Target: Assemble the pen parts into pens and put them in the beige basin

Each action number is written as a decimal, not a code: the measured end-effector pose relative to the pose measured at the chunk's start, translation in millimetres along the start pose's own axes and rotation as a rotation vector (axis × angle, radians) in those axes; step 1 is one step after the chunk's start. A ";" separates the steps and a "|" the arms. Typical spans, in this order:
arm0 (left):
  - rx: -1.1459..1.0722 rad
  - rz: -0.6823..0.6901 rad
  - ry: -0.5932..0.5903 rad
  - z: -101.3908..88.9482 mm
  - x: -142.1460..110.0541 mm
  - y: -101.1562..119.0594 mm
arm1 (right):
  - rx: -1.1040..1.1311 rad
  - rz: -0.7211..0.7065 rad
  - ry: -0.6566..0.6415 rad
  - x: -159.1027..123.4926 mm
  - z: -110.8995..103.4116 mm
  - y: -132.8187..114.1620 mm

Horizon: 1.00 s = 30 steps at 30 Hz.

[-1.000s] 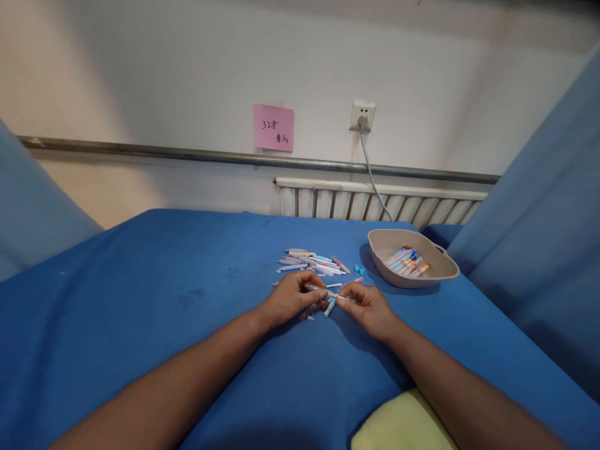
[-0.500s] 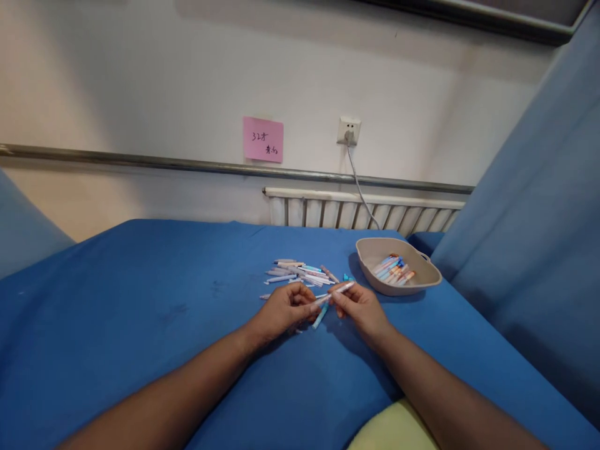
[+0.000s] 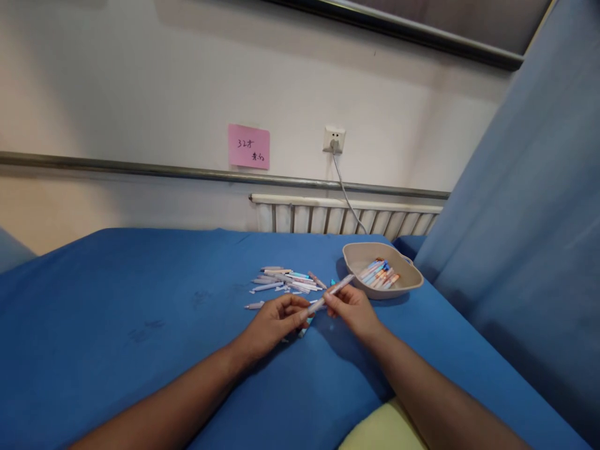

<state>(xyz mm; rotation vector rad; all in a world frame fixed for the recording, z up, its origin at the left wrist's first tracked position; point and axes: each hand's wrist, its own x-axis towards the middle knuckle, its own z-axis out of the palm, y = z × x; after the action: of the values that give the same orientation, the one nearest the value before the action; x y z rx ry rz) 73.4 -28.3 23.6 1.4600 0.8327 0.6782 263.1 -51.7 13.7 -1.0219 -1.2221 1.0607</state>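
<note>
in the head view, the person's 2 hands meet over a blue table. the right hand pinches a thin white pen between its fingers, and the pen tilts up toward the right. the left hand has its fingertips closed on the low end of the same pen, so both hands hold it, just above the table. a small blue pen lies on the cloth just under the hands. just behind the hands lies a pile of pens, loose on the cloth. to the right of the pile, near the right hand, sits a tan bowl with more coloured pens inside. on the wall behind are a pink note, a white socket with a cord and a white radiator.
</note>
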 end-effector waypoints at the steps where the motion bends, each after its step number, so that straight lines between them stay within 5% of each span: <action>1: 0.021 0.026 -0.024 0.9 -1.1 0.7 | -0.040 -0.023 -0.023 -2.7 3.4 1.9; 7: 0.118 0.171 -0.141 5.8 -6.4 2.7 | -0.413 -0.306 -0.002 -21.2 16.3 -5.1; 13: 0.289 0.222 -0.100 3.9 -8.3 4.4 | -0.440 -0.509 -0.006 -30.8 16.8 -22.6; 19: 0.419 0.266 -0.059 -0.2 -7.9 3.5 | -0.438 -0.580 -0.027 -38.0 17.7 -25.6; 30: 0.507 0.240 0.064 -10.5 -3.7 1.8 | -0.296 -0.587 0.119 -34.4 15.1 -28.5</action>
<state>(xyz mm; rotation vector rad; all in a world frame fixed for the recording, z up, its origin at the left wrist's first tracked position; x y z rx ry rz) 62.9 -25.4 26.3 2.0271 0.9299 0.7265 248.4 -90.7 35.6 -0.8485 -1.4838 0.3658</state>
